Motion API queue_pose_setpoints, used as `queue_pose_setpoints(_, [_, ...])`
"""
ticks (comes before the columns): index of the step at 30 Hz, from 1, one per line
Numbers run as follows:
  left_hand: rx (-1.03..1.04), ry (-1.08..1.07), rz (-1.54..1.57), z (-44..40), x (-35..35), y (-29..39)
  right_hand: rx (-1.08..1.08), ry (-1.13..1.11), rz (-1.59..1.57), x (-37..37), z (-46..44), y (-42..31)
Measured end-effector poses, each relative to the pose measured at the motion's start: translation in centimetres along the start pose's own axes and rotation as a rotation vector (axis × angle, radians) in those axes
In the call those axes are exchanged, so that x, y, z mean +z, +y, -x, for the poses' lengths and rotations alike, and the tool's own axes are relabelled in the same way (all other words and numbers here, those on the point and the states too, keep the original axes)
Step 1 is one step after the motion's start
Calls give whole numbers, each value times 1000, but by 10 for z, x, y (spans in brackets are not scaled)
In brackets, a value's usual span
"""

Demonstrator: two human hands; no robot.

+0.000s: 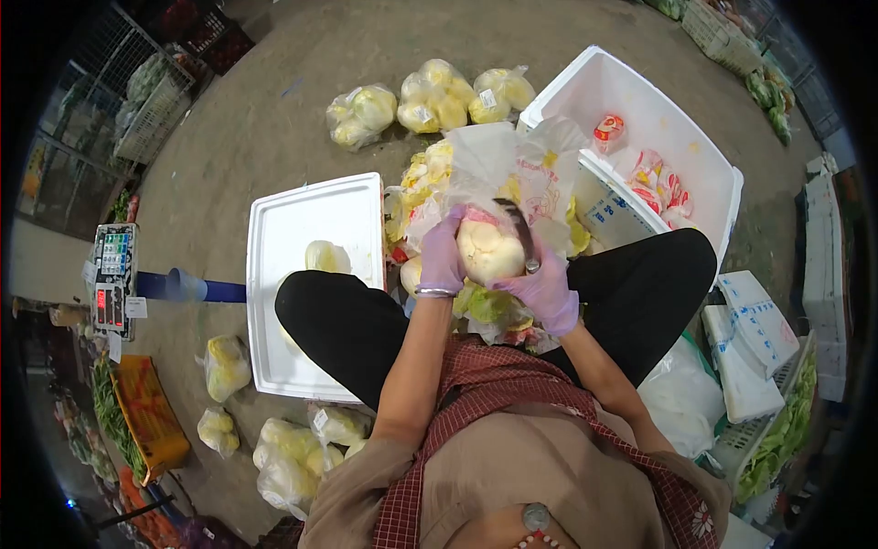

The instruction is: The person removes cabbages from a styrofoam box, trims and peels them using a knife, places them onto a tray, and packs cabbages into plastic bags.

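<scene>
Between my knees, a pale round cabbage (490,249) is held with its cut base facing up. My left hand (443,254), in a thin purple glove, is wrapped round its left side. My right hand (546,288), gloved the same way, is closed on a knife (519,229) whose dark blade lies along the cabbage's right side. Crumpled clear and printed plastic wrapping (485,160) lies just beyond, over yellow leaves (428,178). Loose green leaves (485,304) are below the cabbage.
A white foam lid (315,215) lies at left with a cabbage (326,257) on it. An open foam box (695,146) with red-and-white wrapping stands at right. Bagged cabbages (434,96) sit beyond and at lower left (291,457). A scale (112,274) stands far left.
</scene>
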State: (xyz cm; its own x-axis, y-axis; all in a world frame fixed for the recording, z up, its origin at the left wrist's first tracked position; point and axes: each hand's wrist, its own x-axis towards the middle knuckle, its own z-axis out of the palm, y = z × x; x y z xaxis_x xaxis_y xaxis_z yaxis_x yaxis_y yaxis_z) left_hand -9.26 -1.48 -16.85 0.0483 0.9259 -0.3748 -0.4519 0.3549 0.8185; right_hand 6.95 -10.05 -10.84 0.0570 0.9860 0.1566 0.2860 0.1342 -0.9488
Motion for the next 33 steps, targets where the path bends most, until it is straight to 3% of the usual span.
queue_pose_setpoints(1, [-105, 80, 131, 21, 17, 25, 26, -11, -56, 0, 0, 1])
queue_pose_setpoints(4, [130, 2, -257, 10, 0, 9, 31, 2, -335, 0, -9, 21])
queue_pose_setpoints(8, [135, 102, -241, 31, 22, 24, 557, -186, -394, -15, -5, 17])
queue_pose_setpoints(10, [252, 138, -289, 17, 10, 4, 488, -199, -428, -15, -3, 28])
queue_pose_setpoints(13, [201, 235, -581, 8, -2, 0, 458, -255, -560, -23, -6, 32])
queue_pose_setpoints(17, [-4, 206, -172, 2, -3, 17, 600, -222, -980, -20, 1, 41])
queue_pose_setpoints(20, [-39, 179, -17, -11, 1, -7, 684, -193, -1078, -2, 9, 77])
queue_pose_setpoints(23, [-101, 326, 276, -16, 4, -18, 630, -62, -1002, 4, 8, 48])
queue_pose_setpoints(26, [-57, 320, 52, -52, -35, -79, 621, -17, -1014, -1, -14, 40])
queue_pose_setpoints(27, [-113, 269, 332, -47, -24, -78, 651, -4, -1047, -4, -23, 50])
queue_pose_setpoints(28, [-209, 188, 404, -31, -8, -65, 681, 11, -1079, -6, -31, 59])
queue_pose_setpoints(31, [-408, -52, 581, -1, 15, -46, 668, 31, -948, -2, -47, 81])
queue_pose_setpoints(33, [-342, 83, 478, -28, -9, -86, 629, 144, -537, 5, -47, 92])
